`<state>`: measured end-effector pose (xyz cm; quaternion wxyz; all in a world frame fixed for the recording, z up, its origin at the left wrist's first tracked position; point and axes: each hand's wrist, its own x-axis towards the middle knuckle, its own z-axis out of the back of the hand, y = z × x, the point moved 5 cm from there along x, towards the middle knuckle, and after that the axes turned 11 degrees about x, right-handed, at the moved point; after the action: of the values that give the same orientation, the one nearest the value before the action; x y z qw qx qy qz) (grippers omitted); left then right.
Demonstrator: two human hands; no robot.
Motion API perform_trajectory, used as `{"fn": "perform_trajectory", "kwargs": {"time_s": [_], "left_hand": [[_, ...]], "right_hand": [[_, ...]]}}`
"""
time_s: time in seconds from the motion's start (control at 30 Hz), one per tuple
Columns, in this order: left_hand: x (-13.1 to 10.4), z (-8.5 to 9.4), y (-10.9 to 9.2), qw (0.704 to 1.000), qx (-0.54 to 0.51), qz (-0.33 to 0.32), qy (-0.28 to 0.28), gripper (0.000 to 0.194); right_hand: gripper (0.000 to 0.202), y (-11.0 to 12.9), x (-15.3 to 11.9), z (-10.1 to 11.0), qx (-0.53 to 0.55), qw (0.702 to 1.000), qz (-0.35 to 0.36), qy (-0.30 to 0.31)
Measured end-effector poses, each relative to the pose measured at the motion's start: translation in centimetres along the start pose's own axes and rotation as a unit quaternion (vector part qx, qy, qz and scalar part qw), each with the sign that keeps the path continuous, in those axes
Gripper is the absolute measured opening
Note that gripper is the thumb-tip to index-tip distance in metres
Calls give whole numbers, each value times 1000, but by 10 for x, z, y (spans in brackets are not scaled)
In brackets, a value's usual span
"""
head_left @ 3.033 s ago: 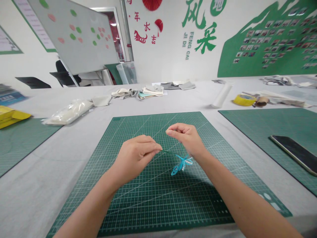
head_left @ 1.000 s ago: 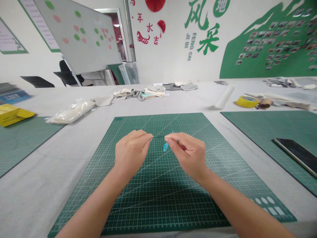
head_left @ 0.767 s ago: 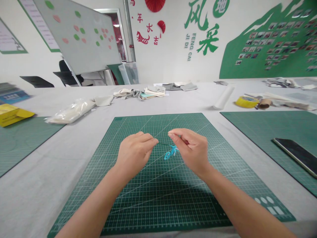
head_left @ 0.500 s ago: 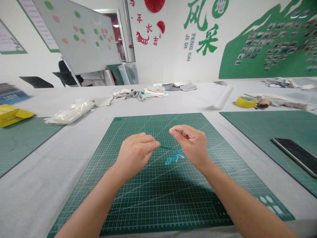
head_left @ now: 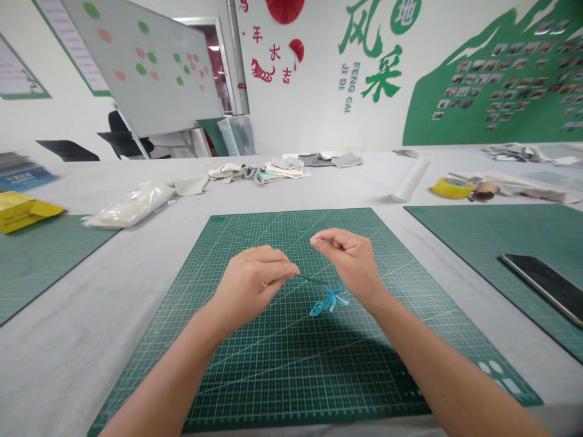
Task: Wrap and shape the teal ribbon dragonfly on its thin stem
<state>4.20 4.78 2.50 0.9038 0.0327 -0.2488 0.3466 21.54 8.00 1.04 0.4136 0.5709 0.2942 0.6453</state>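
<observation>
My left hand (head_left: 252,282) pinches one end of a thin dark green stem (head_left: 312,280). At the stem's other end hangs a small blue flower (head_left: 328,301) with looped petals and pale beads or edging, tilted to the right above the mat. My right hand (head_left: 350,261) is closed in a pinch, thumb against fingertips, above and right of the stem. Whatever sits between those fingertips is too small to make out. Part of the flower lies close by the right palm's lower edge; whether they touch is unclear. Beneath both hands lies a green cutting mat (head_left: 273,370) with a white grid.
To the right, a phone (head_left: 546,285) rests on another cutting mat (head_left: 473,233). Yellow tape (head_left: 453,187) and a cardboard core (head_left: 485,191) lie behind it. A plastic-wrapped packet (head_left: 132,206) and a yellow packet (head_left: 27,211) are at left. Fabric pieces (head_left: 285,167) lie farther back.
The flower has dropped lower and shifted slightly right, its stem still pinched in my left hand. My left fingertips have moved a little right and down; my right hand has shifted slightly left.
</observation>
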Motion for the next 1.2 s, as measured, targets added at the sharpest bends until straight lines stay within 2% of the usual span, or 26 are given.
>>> {"fn": "perform_trajectory", "kwargs": {"time_s": [0.17, 0.37, 0.43, 0.6, 0.77, 0.97, 1.2], "left_hand": [[-2, 5, 1, 997, -68, 32, -15, 20], [-2, 11, 10, 977, -159, 129, -62, 16], [-2, 12, 15, 969, -163, 165, -85, 15], [-7, 14, 29, 950, -128, 248, -142, 13], [-12, 14, 38, 931, -99, 311, -165, 13], [-15, 14, 40, 925, -68, 334, -169, 15], [-15, 14, 41, 927, -45, 330, -172, 16]], "right_hand": [[14, -12, 4, -3, 64, 996, -52, 21], [20, -37, 3, -18, 180, 967, -166, 71], [21, -39, -1, -26, 200, 961, -171, 90], [15, -36, -15, -43, 172, 961, -171, 134], [14, -26, -27, -49, 158, 963, -176, 132], [14, -7, -35, -48, 136, 975, -141, 101], [14, 11, -44, -47, 53, 994, 13, 92]]}}
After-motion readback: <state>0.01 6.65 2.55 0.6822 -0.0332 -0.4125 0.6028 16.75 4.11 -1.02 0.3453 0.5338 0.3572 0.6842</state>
